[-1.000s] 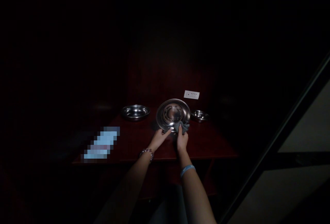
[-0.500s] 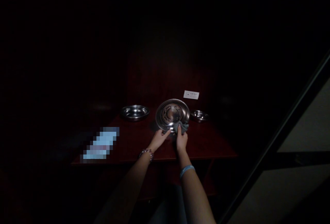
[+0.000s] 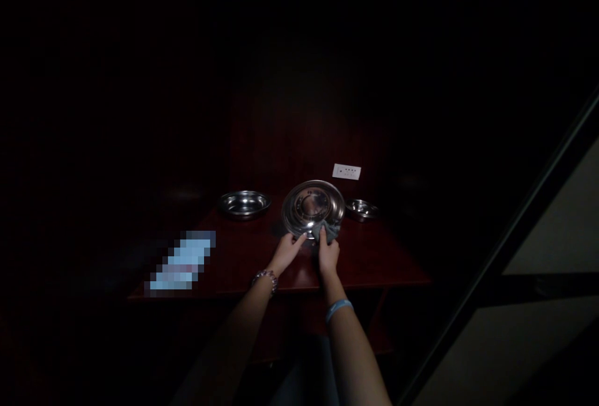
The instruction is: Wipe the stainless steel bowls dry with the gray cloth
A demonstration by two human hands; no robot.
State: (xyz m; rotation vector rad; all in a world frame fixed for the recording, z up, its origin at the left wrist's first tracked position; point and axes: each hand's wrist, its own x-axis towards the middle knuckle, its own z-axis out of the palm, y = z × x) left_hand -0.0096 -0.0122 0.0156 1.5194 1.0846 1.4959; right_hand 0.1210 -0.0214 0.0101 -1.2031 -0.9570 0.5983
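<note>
A round, shiny metal plate [image 3: 309, 205] is tilted up above the desk, its inner face toward me. My left hand [image 3: 286, 253] grips its lower left rim, thumb on the near face and fingers behind. At the lower right rim, my right hand [image 3: 329, 255] pinches a grey cloth [image 3: 326, 231] against the plate, its thumb pressing on top. The fingers behind the plate are hidden. A metal bowl [image 3: 244, 205] stands to the left, and a smaller metal bowl [image 3: 362, 209] sits at the right, partly behind the plate's edge.
The dark red desk [image 3: 243, 269] carries everything. On its back panel is a white power socket [image 3: 347, 172]. A blurred-out light-blue patch [image 3: 187, 262] lies at the left. A dark diagonal frame [image 3: 496, 256] runs along the right. The surroundings are very dark.
My right hand and the cloth have slid slightly left along the plate's lower rim. The plate has turned a little, its markings having shifted. The bowls stay where they were.
</note>
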